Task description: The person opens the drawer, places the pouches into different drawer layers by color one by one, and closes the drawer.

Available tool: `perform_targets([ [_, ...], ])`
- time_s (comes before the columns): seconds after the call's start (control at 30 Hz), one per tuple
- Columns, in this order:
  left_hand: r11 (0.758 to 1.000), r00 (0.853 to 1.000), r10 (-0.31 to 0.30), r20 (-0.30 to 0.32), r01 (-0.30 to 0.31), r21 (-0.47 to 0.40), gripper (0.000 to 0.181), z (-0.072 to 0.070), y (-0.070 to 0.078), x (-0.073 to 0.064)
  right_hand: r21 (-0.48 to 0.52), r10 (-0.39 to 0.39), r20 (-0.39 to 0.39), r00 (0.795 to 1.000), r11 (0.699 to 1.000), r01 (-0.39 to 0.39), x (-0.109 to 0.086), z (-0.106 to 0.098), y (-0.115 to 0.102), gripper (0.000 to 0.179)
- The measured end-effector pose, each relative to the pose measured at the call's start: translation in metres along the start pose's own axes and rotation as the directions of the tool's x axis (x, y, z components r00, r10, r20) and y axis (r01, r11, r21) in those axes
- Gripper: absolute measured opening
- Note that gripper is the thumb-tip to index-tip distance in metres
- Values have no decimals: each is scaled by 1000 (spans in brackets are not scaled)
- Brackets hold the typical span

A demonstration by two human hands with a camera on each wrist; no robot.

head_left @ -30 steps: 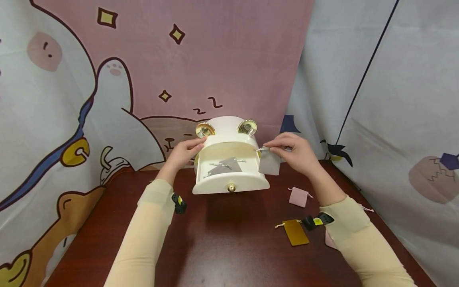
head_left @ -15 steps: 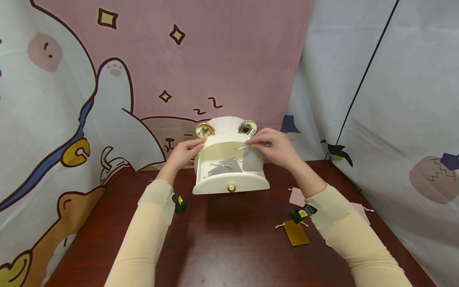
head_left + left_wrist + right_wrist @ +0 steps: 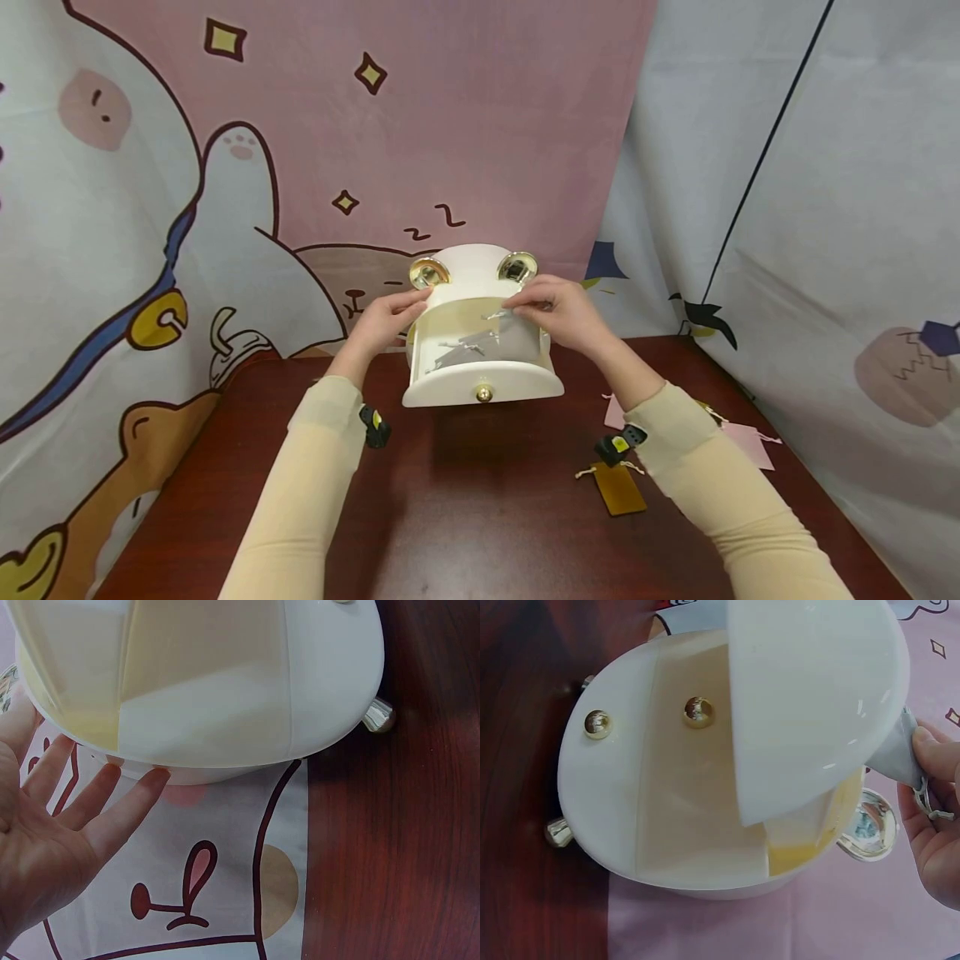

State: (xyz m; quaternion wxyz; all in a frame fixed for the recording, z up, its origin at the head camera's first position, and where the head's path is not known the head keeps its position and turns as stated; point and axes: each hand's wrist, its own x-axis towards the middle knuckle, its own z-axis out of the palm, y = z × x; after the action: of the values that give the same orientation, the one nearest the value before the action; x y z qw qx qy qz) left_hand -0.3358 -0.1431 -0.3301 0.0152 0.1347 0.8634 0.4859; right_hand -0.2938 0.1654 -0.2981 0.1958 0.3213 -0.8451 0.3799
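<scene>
— The right hand (image 3: 562,313): what is it doing?
— Pinching a grey pouch (image 3: 519,340) near its drawstring, between thumb and fingers. The pouch hangs over the right part of a pulled-out drawer (image 3: 444,392); I can't tell whether its lower end touches the bottom.
— And the left hand (image 3: 378,323)?
— Fingers fairly straight, fingertips resting against the left side of the white box (image 3: 471,288) that the drawer belongs to.
— Now the worktop (image 3: 465,508), from the near edge outward?
— First an ochre pouch (image 3: 619,490), lying flat in the right half. Beyond it, near the right edge, a pink pouch (image 3: 752,445), partly under the right sleeve (image 3: 712,475).
— Another pink one?
— Yes, a second pink pouch (image 3: 614,413), farther left and partly hidden by the right arm.
— Then the box?
— It stands by the middle of the far edge. The drawer front has a gold knob (image 3: 483,392), and grey pouches (image 3: 468,348) lie inside.
— Behind?
— A printed cloth (image 3: 510,125), mostly pink and white, with cartoon animals.
</scene>
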Motion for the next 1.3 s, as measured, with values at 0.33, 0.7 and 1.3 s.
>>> perform_targets([
  [0.33,1000,1000,5,-1,-5,-7,44,1,1,-1,-78,-30,63,998,996,35,3,5,4,18],
  [0.7,1000,1000,4,0,-5,-10,44,1,1,0,-15,17,23,1000,1000,-16,-10,-7,8,17],
  [1.3,1000,1000,-4,-1,4,1,44,1,1,-1,-67,156,-4,988,985,-156,-39,-18,39,22],
])
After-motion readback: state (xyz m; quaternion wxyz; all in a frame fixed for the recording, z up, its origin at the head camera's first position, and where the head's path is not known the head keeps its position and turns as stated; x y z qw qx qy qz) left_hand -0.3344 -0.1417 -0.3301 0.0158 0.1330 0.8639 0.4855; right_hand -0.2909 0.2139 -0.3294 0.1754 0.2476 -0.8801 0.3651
